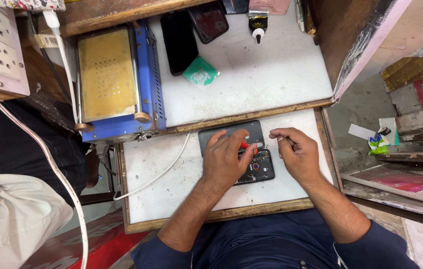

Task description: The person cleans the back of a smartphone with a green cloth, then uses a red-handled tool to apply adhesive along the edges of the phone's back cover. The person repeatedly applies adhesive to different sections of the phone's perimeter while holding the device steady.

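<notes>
Two hands worked the opened black smartphone lying near-centre on your white board: left hand gripped a red-handled screwdriver; right hand was pinched shut, contents unclear. Back already off; disassembly looked partway.

Opened phone on the desk, under both hands.

Left hand rests on it; right hand just beside; heating machine behind-left.

Two hands: left hand, right hand. One opened phone at centre; two dark phones at the top; one blue heating plate upper left; one glue bottle; one green packet.
</notes>
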